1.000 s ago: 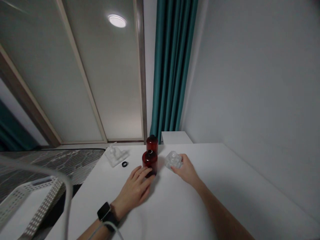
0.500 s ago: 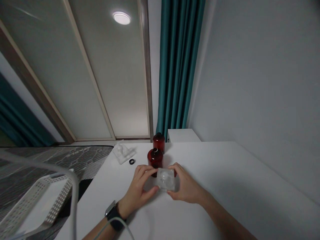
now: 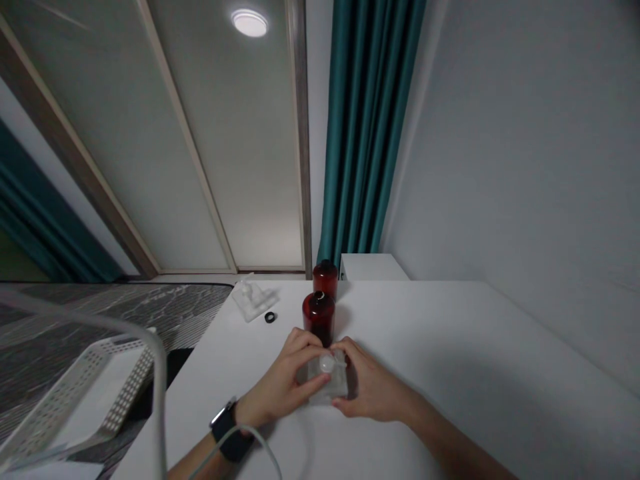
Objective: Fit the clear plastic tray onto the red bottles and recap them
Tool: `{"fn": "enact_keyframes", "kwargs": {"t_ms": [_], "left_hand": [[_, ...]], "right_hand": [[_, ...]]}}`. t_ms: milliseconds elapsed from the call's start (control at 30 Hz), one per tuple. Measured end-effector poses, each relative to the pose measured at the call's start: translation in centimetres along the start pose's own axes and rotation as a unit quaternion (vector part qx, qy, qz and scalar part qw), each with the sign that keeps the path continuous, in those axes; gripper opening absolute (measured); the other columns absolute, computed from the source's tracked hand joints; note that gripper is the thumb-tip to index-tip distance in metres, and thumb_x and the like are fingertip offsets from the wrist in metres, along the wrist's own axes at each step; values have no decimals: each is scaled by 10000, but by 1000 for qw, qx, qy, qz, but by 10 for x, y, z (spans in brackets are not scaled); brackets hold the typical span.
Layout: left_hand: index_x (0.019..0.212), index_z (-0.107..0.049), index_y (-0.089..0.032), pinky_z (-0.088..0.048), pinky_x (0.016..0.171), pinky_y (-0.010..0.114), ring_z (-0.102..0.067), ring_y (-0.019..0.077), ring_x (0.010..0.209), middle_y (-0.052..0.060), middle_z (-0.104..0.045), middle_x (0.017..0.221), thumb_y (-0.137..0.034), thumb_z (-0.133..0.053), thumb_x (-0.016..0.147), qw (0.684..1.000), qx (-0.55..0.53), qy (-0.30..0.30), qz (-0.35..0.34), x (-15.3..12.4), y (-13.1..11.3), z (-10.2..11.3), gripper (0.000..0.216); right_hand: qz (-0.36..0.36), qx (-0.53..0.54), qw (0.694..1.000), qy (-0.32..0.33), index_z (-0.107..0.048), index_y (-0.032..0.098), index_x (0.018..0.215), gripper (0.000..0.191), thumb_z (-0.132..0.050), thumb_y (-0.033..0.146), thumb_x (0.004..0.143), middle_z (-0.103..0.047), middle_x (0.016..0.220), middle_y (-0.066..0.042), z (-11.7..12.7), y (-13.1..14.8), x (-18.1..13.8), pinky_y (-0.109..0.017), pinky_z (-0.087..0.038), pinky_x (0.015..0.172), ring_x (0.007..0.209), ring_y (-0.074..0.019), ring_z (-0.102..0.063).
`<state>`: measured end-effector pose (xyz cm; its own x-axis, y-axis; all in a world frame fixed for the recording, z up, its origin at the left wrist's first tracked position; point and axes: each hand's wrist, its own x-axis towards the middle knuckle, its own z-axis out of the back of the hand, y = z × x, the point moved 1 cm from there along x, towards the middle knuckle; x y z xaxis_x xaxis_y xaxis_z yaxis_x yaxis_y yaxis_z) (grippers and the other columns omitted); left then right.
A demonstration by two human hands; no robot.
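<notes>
Near the front middle of the table, my right hand (image 3: 370, 383) grips the right side of a translucent, boxy plastic pack (image 3: 327, 393), thumb at its lower corner. My left hand (image 3: 295, 377) reaches over it from the left. Thumb and fingers close about a small white round piece (image 3: 327, 363) on top of the pack; its exact kind is unclear. Just beyond my hands stands a dark red-brown bottle (image 3: 319, 317) without a cap, and a second such bottle (image 3: 325, 279) is behind it. A black ring (image 3: 270, 317) lies to their left.
Another clear plastic pack (image 3: 253, 300) with a whitish piece rests at the table's far left corner. A white perforated basket (image 3: 115, 393) is left of the table, lower down. A pale cable (image 3: 159, 400) crosses the left foreground. The white table (image 3: 450, 373) meets the wall at right.
My left fingers have moved from the pack's left edge onto the white round piece on top. The pack sits slightly lower in view. The view has shifted a little.
</notes>
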<state>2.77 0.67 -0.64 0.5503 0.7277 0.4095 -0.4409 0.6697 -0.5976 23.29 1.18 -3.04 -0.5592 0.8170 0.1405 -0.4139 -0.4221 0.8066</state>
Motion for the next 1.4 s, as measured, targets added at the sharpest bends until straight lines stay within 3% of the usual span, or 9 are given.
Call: {"fn": "enact_keyframes", "kwargs": {"t_ms": [267,633,1033,1267,1400], "left_hand": [[1016,-691,-207,-450,898,399,-521,235,956,67,-613,968,-430,-583,957,998,-43,-21,39,1,2,-3,255],[1016,-720,-217,-468,878,399,-538,245,955,72,-645,953,-369,-625,930,998,-25,-47,40,0,1,-6,199],[1006,-712,-215,-459,857,408,-528,256,942,79,-645,951,-418,-576,950,997,-3,-69,46,0,-4,-12,250],[775,-590,-196,-454,814,389,-529,241,910,48,-595,897,-387,-711,862,985,-21,-140,96,0,1,-24,243],[812,-570,-195,-458,832,365,-522,229,939,40,-577,938,-319,-764,819,991,-46,-98,79,1,3,-19,231]], "right_hand": [[-20,-2,1000,-4,-493,232,1090,584,-806,144,605,-577,1100,-36,0,-3,2,-339,-458,842,984,-230,-561],[-22,-6,999,-23,-484,233,1079,605,-820,148,583,-593,1091,-42,-4,-8,2,-362,-461,862,1005,-243,-564],[-16,3,999,-28,-471,229,1047,582,-819,154,588,-589,1058,-31,-6,-9,3,-354,-471,850,979,-231,-570],[-48,-8,998,-28,-448,229,984,565,-820,136,570,-574,1039,-50,-5,1,3,-371,-480,844,979,-253,-581],[-48,-4,999,-10,-475,221,1015,568,-834,163,579,-591,1049,-48,-1,1,3,-369,-470,841,979,-257,-584]]}}
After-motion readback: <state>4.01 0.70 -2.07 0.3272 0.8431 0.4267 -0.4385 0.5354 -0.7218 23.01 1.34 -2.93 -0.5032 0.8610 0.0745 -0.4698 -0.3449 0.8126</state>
